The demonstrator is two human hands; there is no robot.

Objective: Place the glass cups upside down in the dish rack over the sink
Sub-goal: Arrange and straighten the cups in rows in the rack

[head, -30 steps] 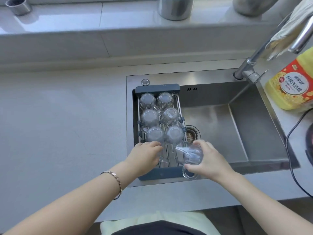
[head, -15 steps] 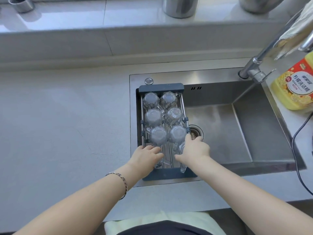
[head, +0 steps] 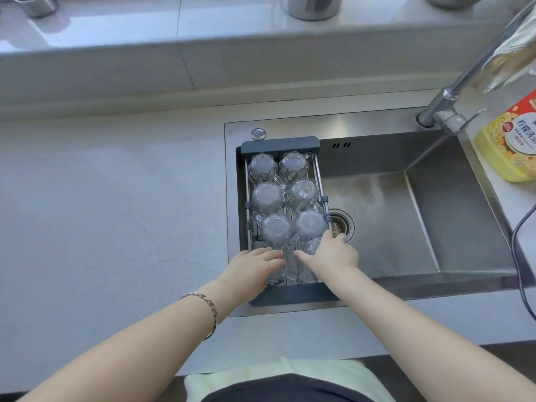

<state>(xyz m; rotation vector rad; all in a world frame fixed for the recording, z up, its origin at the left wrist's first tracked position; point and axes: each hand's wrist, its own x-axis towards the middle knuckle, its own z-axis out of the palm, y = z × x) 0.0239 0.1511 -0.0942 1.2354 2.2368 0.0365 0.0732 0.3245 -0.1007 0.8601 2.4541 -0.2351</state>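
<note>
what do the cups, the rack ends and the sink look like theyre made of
Cups: clear glass, glossy; the rack bars show through them and their faceted sides catch light.
Rack ends: probably matte dark grey plastic, flat and without glare; the rails between look like metal.
Sink: likely brushed stainless steel, with a silvery, soft streaky sheen.

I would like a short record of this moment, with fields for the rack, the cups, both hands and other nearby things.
rack: dark dish rack set over the left part of the sink
cups clearly seen: six glass cups, upside down, two columns
left hand: on a cup at the rack's near end
right hand: on a cup beside it
other: faucet, yellow bottle
</note>
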